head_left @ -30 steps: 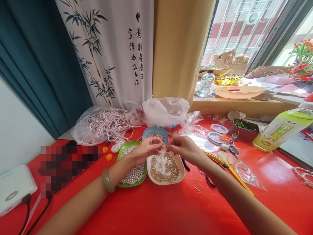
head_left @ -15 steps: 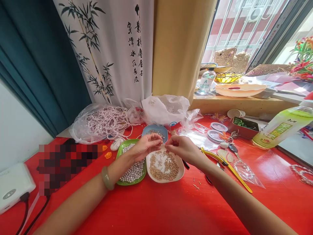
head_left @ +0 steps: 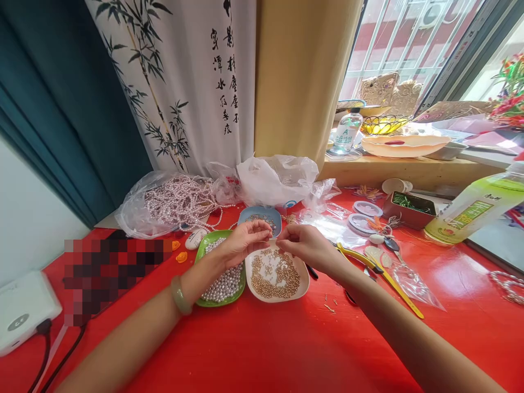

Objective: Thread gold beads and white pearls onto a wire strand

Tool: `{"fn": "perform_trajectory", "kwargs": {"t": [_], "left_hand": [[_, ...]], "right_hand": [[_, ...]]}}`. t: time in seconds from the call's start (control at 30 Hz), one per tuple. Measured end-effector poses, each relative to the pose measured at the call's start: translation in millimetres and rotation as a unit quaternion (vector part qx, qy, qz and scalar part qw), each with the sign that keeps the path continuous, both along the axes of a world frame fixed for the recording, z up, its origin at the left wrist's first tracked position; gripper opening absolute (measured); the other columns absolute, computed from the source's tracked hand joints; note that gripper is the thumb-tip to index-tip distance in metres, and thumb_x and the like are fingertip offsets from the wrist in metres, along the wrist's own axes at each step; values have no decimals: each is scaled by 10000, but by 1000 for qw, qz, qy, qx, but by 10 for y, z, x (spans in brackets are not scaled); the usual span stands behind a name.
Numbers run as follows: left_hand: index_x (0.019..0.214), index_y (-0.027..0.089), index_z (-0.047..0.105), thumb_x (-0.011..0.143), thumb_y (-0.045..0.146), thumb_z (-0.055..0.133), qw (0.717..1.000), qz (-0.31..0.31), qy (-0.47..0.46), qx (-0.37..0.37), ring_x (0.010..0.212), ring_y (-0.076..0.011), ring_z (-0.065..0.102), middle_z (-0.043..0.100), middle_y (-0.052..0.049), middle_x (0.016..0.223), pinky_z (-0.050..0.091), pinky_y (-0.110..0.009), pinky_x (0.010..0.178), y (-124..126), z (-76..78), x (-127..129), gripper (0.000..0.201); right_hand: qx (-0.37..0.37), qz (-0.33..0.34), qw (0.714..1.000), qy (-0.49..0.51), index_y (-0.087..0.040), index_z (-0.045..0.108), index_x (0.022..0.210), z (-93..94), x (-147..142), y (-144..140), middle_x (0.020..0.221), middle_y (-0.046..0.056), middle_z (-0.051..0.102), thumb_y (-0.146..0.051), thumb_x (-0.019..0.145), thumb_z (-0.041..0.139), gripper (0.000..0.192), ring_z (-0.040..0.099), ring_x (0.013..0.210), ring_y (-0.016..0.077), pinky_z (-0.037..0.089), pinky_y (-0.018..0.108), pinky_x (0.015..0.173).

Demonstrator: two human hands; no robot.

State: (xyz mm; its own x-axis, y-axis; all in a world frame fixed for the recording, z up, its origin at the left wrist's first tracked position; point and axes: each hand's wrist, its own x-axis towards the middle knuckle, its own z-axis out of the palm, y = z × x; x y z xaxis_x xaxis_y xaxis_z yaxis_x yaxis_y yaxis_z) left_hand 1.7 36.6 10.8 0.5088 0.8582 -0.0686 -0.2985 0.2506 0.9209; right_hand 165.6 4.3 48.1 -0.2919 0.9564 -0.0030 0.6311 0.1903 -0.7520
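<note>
Both hands met over the white dish point(head_left: 302, 284) of gold beads point(head_left: 278, 275), the left hand point(head_left: 241, 245) and right hand point(head_left: 305, 246) with fingers pinched tip to tip on something too small to make out. Just left of the left fingers sat the green dish point(head_left: 200, 252) of pearls point(head_left: 223, 286), the blue dish point(head_left: 249, 214) just beyond, yellow-handled pliers point(head_left: 379, 275) on the red table point(head_left: 266, 349) right of the right fingers.

Left hand point(head_left: 244, 243) and right hand point(head_left: 306, 246) meet fingertip to fingertip over white dish point(head_left: 303, 280) of gold beads; whatever is pinched between them is too small to make out. Green dish point(head_left: 201, 252) of pearl beads touches the white one's left side. Blue dish point(head_left: 246, 217) just behind. Yellow-handled pliers point(head_left: 382, 279) right, on red table point(head_left: 262, 349)
</note>
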Motion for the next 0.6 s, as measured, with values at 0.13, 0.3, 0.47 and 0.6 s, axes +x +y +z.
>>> {"fn": "perform_trajectory", "kwargs": {"t": [0.13, 0.3, 0.47, 0.6], "left_hand": [[757, 120, 570, 622, 167, 659, 1000, -1, -3, 0, 677, -75, 520, 536, -16, 768, 423, -224, 674, 6, -7, -2, 168], [757, 123, 571, 623, 155, 659, 1000, 6, -6, -14, 670, -62, 523, 523, 1, 758, 432, -205, 673, 13, -24, -5, 163], [745, 120, 575, 631, 150, 652, 1000, 2, -4, -14, 670, -59, 528, 532, 6, 737, 439, -195, 674, 10, -16, 1, 141], [728, 115, 583, 607, 159, 670, 1000, 2, -1, -14, 652, -62, 533, 557, 0, 718, 440, -198, 659, 33, -42, 10, 155]], "right_hand": [[6, -5, 1000, -4, -154, 562, 645, -8, 1, 4, 598, 14, 588, -234, 657, 465, 126, 511, 542, 115, 342, 216, 479], [6, -6, 1000, -3, -155, 563, 653, -3, -9, 5, 599, 18, 599, -227, 661, 461, 126, 519, 541, 117, 343, 216, 475], [12, -5, 1000, -8, -151, 570, 668, -2, -8, 13, 616, 27, 610, -224, 674, 461, 131, 527, 557, 121, 355, 216, 486], [14, 0, 1000, -8, -153, 575, 664, -17, 3, 29, 620, 28, 613, -235, 680, 472, 133, 531, 562, 120, 367, 214, 493]]}}
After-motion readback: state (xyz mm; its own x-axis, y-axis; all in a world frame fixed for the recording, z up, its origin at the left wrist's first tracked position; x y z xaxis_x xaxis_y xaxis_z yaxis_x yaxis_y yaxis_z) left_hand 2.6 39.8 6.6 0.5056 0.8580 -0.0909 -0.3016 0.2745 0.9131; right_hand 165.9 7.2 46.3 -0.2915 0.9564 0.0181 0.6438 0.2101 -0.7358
